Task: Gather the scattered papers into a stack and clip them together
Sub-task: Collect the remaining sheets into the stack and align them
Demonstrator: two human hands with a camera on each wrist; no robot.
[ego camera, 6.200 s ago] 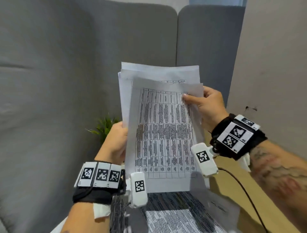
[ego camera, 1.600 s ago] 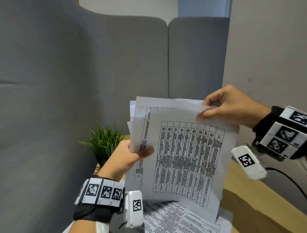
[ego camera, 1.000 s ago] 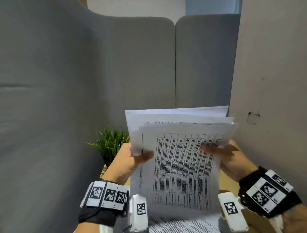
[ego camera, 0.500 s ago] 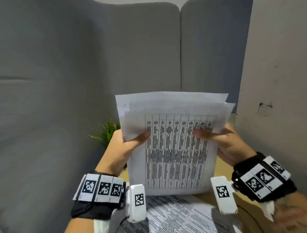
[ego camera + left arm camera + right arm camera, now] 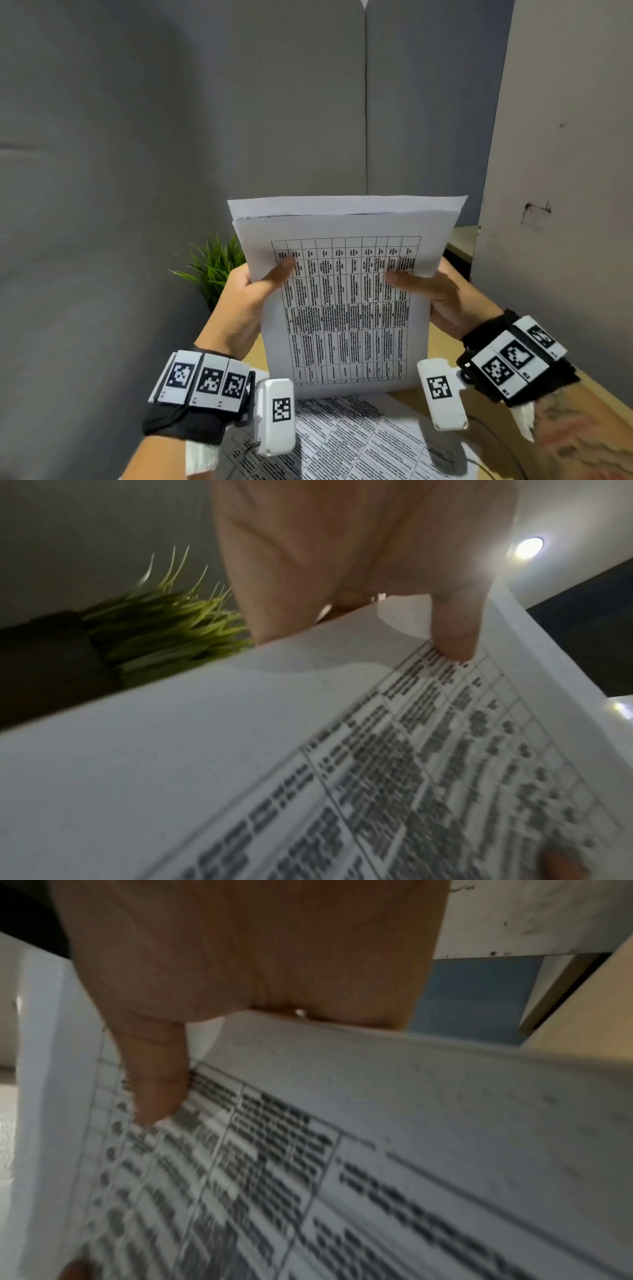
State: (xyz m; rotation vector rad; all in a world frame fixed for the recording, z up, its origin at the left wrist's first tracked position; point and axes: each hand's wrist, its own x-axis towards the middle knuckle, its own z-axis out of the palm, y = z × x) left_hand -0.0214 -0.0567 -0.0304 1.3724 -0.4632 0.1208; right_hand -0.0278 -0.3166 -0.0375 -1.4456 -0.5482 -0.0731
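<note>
The upright sheaf of white printed paper sheets (image 5: pixel 346 301) stands above the wooden table (image 5: pixel 445 346), pinched at its side edges by the left hand (image 5: pixel 245 298) and right hand (image 5: pixel 442 298). Light, floppy, slippery sheets probably need edge holds.

Both hands raised: left hand (image 5: pixel 246 294), right hand (image 5: pixel 442 298), thumbs forward, pinching.

Matt printed paper stack (image 5: pixel 346 301), smooth light wood desk (image 5: pixel 445 346), grey cloth partition (image 5: pixel 239 120)
</note>
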